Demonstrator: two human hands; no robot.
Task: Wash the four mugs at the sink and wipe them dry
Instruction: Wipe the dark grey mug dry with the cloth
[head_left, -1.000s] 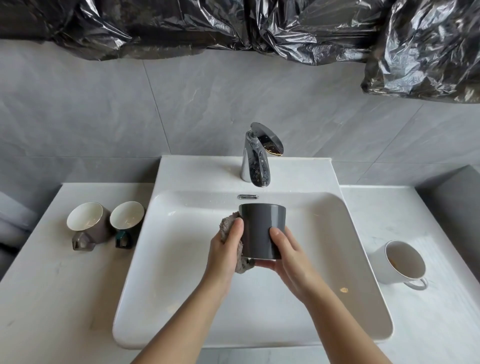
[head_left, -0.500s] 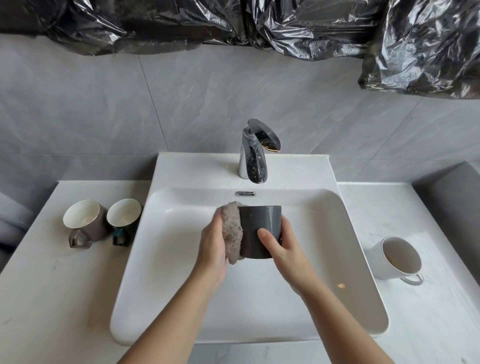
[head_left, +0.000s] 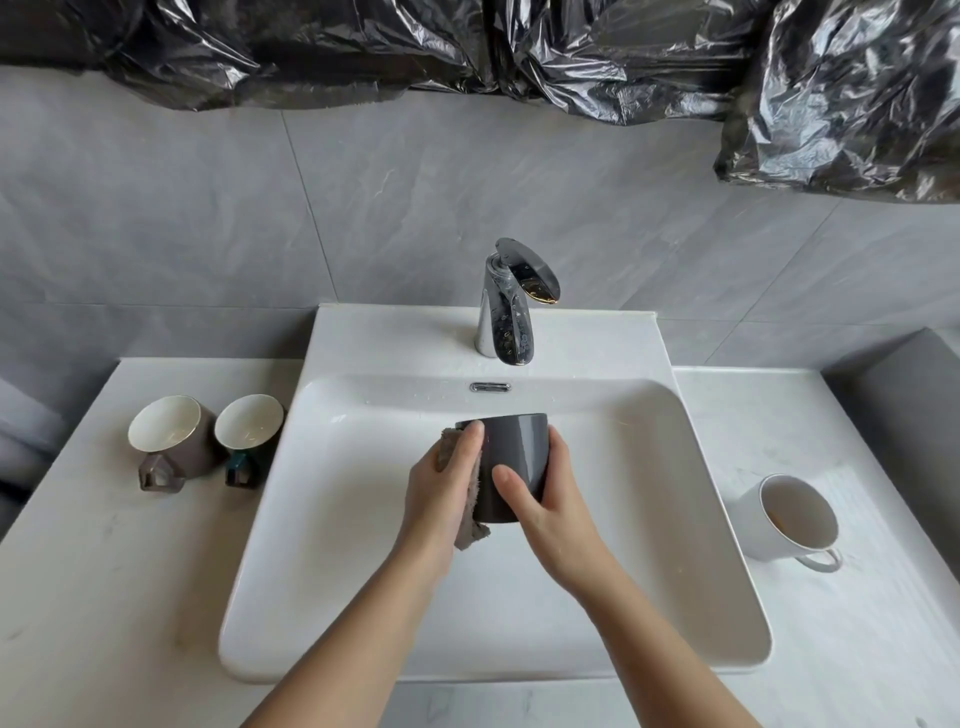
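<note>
Over the white sink (head_left: 363, 597) I hold a dark grey mug (head_left: 517, 457) upright. My right hand (head_left: 550, 501) grips its right side, thumb across the front. My left hand (head_left: 441, 488) presses a grey cloth (head_left: 470, 532) against the mug's left side, fingers curled over the cloth. On the counter to the left lie a brown mug (head_left: 174, 441) and a dark green mug (head_left: 249, 434), both tipped with their white insides facing me. A white mug (head_left: 789, 517) lies on its side on the counter to the right, with stains inside.
A chrome faucet (head_left: 506, 306) stands behind the basin with no water running. The white counter (head_left: 104, 571) flanks the sink. Black plastic sheeting (head_left: 519, 47) hangs along the top of the grey tiled wall. A grey ledge (head_left: 909, 395) rises at the far right.
My left hand with the cloth has slid from low on the mug's left side up to its rim. The right hand has shifted its grip slightly on the mug.
</note>
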